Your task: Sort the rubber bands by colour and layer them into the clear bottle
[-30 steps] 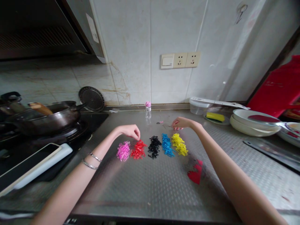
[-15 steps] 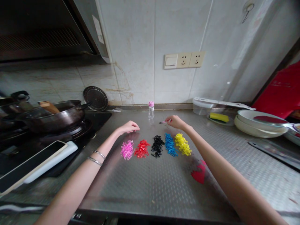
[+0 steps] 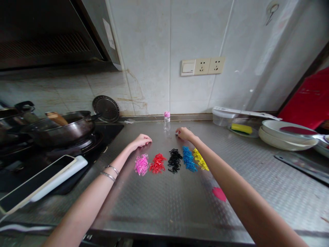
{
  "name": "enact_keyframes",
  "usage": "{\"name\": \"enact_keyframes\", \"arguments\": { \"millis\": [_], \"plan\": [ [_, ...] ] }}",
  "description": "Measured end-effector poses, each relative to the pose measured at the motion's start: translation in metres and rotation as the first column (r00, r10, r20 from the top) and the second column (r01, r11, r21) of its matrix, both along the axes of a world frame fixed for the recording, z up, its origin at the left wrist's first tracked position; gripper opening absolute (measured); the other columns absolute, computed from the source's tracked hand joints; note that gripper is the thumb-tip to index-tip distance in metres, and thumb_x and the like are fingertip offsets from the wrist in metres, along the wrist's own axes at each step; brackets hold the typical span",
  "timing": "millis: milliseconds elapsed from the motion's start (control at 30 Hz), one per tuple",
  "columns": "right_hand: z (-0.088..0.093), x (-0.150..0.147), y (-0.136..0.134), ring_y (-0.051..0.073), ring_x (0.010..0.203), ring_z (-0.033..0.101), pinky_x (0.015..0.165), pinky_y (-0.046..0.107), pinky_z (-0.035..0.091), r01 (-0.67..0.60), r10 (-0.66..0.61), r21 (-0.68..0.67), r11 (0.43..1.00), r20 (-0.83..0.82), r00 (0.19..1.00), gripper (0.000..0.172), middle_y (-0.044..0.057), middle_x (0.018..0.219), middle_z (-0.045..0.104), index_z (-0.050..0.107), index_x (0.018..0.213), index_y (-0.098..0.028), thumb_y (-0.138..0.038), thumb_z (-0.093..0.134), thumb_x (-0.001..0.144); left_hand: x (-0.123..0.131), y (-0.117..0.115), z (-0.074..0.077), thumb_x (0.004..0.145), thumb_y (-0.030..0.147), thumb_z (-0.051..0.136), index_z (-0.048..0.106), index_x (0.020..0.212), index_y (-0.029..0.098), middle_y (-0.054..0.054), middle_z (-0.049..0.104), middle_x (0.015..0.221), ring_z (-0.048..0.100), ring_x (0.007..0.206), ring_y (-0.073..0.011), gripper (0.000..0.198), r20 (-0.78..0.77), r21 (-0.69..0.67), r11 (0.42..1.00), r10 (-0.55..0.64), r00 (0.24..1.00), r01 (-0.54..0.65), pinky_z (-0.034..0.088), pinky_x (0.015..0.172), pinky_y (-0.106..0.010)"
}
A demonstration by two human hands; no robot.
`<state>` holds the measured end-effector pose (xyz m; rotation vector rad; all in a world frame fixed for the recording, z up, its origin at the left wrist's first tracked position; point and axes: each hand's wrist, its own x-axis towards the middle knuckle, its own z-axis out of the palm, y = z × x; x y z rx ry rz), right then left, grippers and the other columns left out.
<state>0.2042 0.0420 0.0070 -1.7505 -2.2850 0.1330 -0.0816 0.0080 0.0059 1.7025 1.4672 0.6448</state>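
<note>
A pink heap of tiny elastic loops (image 3: 141, 164), red heap (image 3: 157, 163), black heap (image 3: 175, 160), blue heap (image 3: 189, 159) and yellow heap (image 3: 200, 162) sit in a row on the embossed steel counter (image 3: 167, 206). The left hand (image 3: 141, 140) rests at the pink heap's 12 o'clock, fingers curled into a loose fist. The right hand (image 3: 183, 133), at the black heap's 12 o'clock, bunches its fingertips downward; any pinch is hidden. The white hood label (image 3: 108, 28) is unreadable.

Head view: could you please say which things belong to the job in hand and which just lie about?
In hand: pink bands, red bands, black bands, blue bands, yellow bands, pink-capped bottle.
Lying about: wok, phone, sponge, plates.
</note>
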Motion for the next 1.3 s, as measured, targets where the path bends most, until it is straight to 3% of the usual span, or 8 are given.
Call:
{"name": "enact_keyframes", "arguments": {
  "millis": [133, 267, 500, 633, 967, 1100, 1200, 1300],
  "plan": [
    [0.003, 0.000, -0.004, 0.016, 0.080, 0.059, 0.063, 0.019, 0.041, -0.021, 0.022, 0.008, 1.000, -0.023, 1.000, 0.038, 0.007, 0.091, 0.065, 0.062, 0.104, -0.018, -0.012, 0.048, 0.069, -0.001, 0.000, -0.001, 0.065, 0.035, 0.059, 0.064, 0.074, 0.012, 0.004, 0.046, 0.051, 0.029, 0.035, -0.0021, 0.025, 0.007, 0.016, 1.000, -0.007, 1.000, 0.007, 0.016, 0.034, -0.017],
    [0.015, -0.001, -0.020, 0.013, 0.071, 0.057, 0.062, 0.019, 0.040, -0.160, 0.160, 0.004, 0.987, -0.093, 0.983, 0.037, 0.004, 0.081, 0.066, 0.064, 0.100, -0.016, -0.010, 0.048, 0.067, -0.001, 0.000, -0.002, 0.065, 0.034, 0.059, 0.063, 0.073, 0.012, 0.004, 0.045, 0.050, 0.028, 0.034, -0.0021, 0.024, 0.026, 0.016, 1.000, -0.007, 1.000, 0.006, 0.014, 0.034, -0.017],
    [0.029, -0.009, -0.064, 0.010, 0.061, 0.055, 0.056, 0.018, 0.040, -0.421, 0.398, -0.133, 0.897, -0.171, 0.901, 0.033, 0.000, 0.070, 0.066, 0.067, 0.093, -0.017, -0.012, 0.050, 0.065, 0.001, -0.001, -0.001, 0.063, 0.036, 0.061, 0.063, 0.072, 0.013, 0.004, 0.044, 0.049, 0.027, 0.034, -0.0020, 0.025, 0.017, 0.013, 1.000, 0.017, 1.000, -0.018, 0.014, 0.034, -0.017],
    [0.026, -0.005, -0.073, 0.010, 0.063, 0.056, 0.061, 0.019, 0.042, -0.461, 0.424, -0.129, 0.878, -0.238, 0.874, 0.028, 0.000, 0.072, 0.067, 0.068, 0.090, -0.017, -0.013, 0.052, 0.067, 0.001, -0.003, 0.000, 0.064, 0.036, 0.060, 0.063, 0.073, 0.012, 0.004, 0.045, 0.050, 0.028, 0.035, -0.0022, 0.026, 0.015, 0.026, 1.000, 0.008, 1.000, -0.009, 0.015, 0.034, -0.017],
    [0.018, 0.066, -0.087, 0.010, 0.054, 0.056, 0.047, 0.018, 0.041, -0.133, 0.097, -0.030, 0.991, -0.533, 0.841, 0.027, 0.004, 0.070, 0.066, 0.065, 0.090, -0.012, -0.025, 0.048, 0.073, 0.013, -0.008, 0.010, 0.062, 0.025, 0.057, 0.064, 0.070, 0.011, 0.001, 0.052, 0.051, 0.039, 0.039, -0.0049, 0.017, -0.143, 0.098, 0.991, -0.075, 0.987, 0.089, 0.025, 0.037, -0.017],
    [0.009, 0.094, -0.088, 0.010, 0.052, 0.054, 0.042, 0.017, 0.038, 0.005, 0.000, 0.006, 1.000, -0.603, 0.798, 0.029, 0.005, 0.068, 0.065, 0.065, 0.089, -0.011, -0.026, 0.047, 0.073, 0.047, -0.006, 0.017, 0.062, 0.021, 0.057, 0.066, 0.068, 0.010, -0.003, 0.059, 0.057, 0.047, 0.047, -0.0077, 0.015, -0.187, 0.247, 0.946, -0.165, 0.968, 0.209, 0.034, 0.044, -0.018],
    [0.003, 0.104, -0.087, 0.010, 0.050, 0.053, 0.043, 0.017, 0.038, 0.065, -0.041, 0.015, 0.998, -0.621, 0.783, 0.029, 0.005, 0.066, 0.065, 0.065, 0.090, -0.010, -0.025, 0.047, 0.072, 0.082, 0.000, 0.020, 0.066, 0.020, 0.055, 0.066, 0.074, 0.009, -0.003, 0.061, 0.059, 0.047, 0.044, -0.0081, 0.018, -0.237, 0.251, 0.914, -0.261, 0.936, 0.318, 0.037, 0.046, -0.020],
    [-0.005, 0.108, -0.086, 0.010, 0.049, 0.053, 0.046, 0.018, 0.040, 0.107, -0.063, 0.035, 0.994, -0.617, 0.784, 0.028, 0.004, 0.063, 0.065, 0.065, 0.087, -0.011, -0.025, 0.047, 0.071, 0.116, 0.016, 0.022, 0.065, 0.015, 0.055, 0.067, 0.075, 0.009, -0.006, 0.064, 0.068, 0.054, 0.056, -0.0110, 0.016, -0.358, 0.353, 0.860, -0.239, 0.903, 0.368, 0.041, 0.057, -0.022]
  ]
}}
